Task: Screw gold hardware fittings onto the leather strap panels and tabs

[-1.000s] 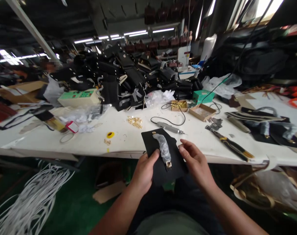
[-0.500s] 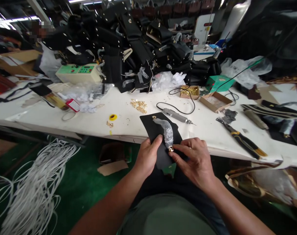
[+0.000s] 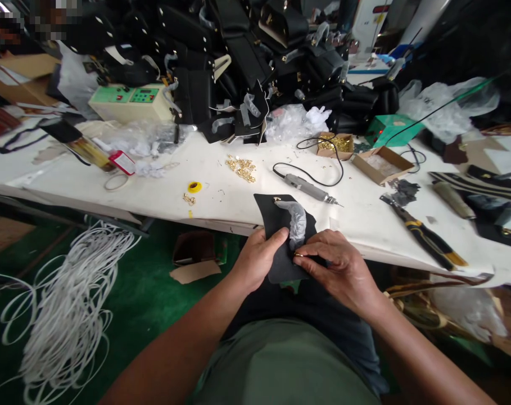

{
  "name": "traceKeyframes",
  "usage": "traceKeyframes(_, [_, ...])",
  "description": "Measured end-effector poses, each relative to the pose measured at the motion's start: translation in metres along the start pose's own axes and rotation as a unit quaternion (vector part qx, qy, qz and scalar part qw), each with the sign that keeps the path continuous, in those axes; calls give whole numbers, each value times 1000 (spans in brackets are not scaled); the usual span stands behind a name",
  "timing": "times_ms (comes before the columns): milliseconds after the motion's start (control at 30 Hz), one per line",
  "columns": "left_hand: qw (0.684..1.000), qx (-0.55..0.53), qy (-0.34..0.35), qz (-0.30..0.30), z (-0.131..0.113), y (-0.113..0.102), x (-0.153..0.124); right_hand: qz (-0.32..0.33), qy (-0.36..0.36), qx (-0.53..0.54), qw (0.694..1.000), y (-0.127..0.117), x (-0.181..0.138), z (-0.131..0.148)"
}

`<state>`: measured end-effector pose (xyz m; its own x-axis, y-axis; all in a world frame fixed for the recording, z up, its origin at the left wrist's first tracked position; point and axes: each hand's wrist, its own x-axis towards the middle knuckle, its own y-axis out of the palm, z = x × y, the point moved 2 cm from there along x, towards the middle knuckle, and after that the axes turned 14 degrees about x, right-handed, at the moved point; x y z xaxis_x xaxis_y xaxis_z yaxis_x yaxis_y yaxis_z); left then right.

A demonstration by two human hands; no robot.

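I hold a black leather flap (image 3: pixel 276 225) upright at the near edge of the white table (image 3: pixel 162 202). A handle wrapped in clear plastic (image 3: pixel 296 220) lies along its face, with a gold fitting at each end. My left hand (image 3: pixel 257 260) grips the flap's left edge, thumb on its front. My right hand (image 3: pixel 342 267) pinches the lower gold fitting (image 3: pixel 298 255) between thumb and fingertips.
On the table lie a corded pen-like tool (image 3: pixel 310 190), pliers with yellow-black handles (image 3: pixel 426 237), loose gold hardware (image 3: pixel 240 167), a yellow tape roll (image 3: pixel 194 187), small cardboard boxes (image 3: pixel 381 164) and a green-panelled device (image 3: pixel 131 102). Black bags (image 3: pixel 238 50) pile up behind. White cord (image 3: pixel 65 304) coils on the green floor.
My right hand came from beside the flap onto the lower gold fitting and pinched it. The view tilted down, and the flap now sits a little nearer my body.
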<state>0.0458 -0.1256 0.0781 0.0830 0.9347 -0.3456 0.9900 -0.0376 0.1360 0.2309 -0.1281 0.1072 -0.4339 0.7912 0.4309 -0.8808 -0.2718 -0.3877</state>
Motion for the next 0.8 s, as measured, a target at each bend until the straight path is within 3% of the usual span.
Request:
traceKeyframes(333, [994,104,38,-15,5,-4,4,69,-44,20,996,-3,0,-3])
traceKeyframes(567, [994,110,23,-4,7,-2,5,111,-96,20,989,-5,1,-5])
traceKeyframes(800, [999,12,0,-41,1,-1,3,47,-85,-36,995,-9,-16,-1])
